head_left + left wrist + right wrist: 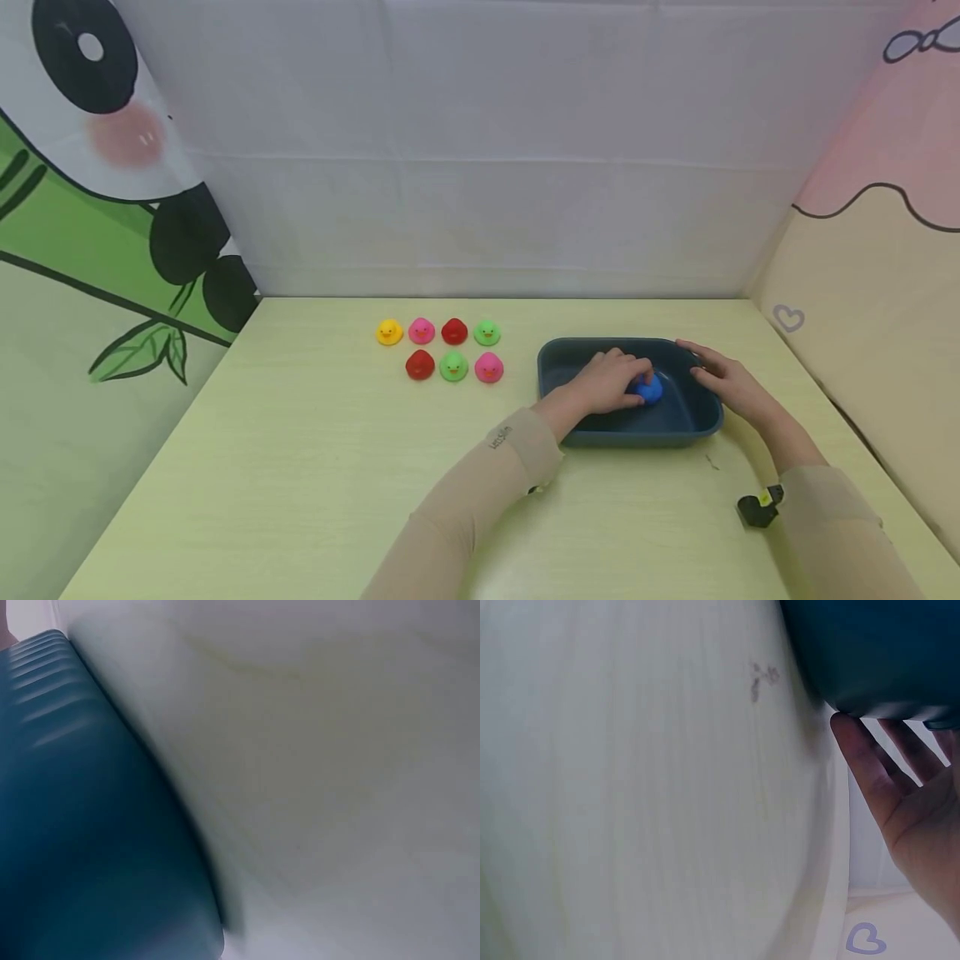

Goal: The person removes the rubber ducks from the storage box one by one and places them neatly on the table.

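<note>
A dark blue rectangular basin stands on the right part of the table. Over its inside, my left hand pinches a small blue toy duck between thumb and fingers. My right hand touches the basin's right end near the rim, its fingers fairly straight. In the right wrist view, the fingertips meet the basin's outer wall. The left wrist view holds only the basin's outside and the tabletop; the left hand is hidden there.
Left of the basin, several toy ducks sit in two rows: a yellow duck, pink ducks, red ducks and green ducks. A white wall closes the table's back; printed panels flank it.
</note>
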Tool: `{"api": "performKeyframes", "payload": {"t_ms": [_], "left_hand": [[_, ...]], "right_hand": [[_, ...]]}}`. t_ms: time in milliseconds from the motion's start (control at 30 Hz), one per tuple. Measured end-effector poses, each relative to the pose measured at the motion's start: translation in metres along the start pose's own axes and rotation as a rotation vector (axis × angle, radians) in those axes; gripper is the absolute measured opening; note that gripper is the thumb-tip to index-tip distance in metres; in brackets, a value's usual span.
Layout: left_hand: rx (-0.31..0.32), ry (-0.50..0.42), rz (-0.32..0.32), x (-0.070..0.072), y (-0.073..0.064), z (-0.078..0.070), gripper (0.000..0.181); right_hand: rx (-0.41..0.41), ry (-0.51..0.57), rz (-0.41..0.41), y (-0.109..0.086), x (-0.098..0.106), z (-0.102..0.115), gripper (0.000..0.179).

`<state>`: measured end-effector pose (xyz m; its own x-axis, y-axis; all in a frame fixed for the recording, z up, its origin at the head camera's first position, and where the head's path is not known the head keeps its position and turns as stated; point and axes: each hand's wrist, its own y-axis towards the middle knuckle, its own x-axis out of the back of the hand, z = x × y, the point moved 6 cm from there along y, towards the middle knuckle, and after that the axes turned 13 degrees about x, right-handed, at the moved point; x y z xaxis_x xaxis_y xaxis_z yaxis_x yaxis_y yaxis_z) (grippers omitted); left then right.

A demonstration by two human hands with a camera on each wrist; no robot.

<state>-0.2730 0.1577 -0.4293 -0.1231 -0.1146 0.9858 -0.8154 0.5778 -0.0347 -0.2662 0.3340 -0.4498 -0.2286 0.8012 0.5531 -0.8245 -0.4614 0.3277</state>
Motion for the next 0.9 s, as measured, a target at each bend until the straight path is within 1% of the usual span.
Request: {"api": "performKeyframes", "payload": {"t_ms": [400, 667, 900], "left_hand": [[0.012, 0.056, -0.022, 0.0036, -0.0009, -0.0056, 0.026], [0.014, 0.054, -0.032, -0.0001, 0.0001, -0.0031, 0.024], [0.026, 0.062, -0.034, -0.0010, 0.0011, -0.0014, 0.028]], "right_hand": [[-0.007, 0.016, -0.001, -0.0007, 0.0014, -0.0002, 0.049], [-0.004, -0.007, -0.002, -0.0009, 0.0007, -0.0002, 0.048], [0.001, -0.018, -0.004, -0.0008, 0.0001, -0.0007, 0.048]]}}
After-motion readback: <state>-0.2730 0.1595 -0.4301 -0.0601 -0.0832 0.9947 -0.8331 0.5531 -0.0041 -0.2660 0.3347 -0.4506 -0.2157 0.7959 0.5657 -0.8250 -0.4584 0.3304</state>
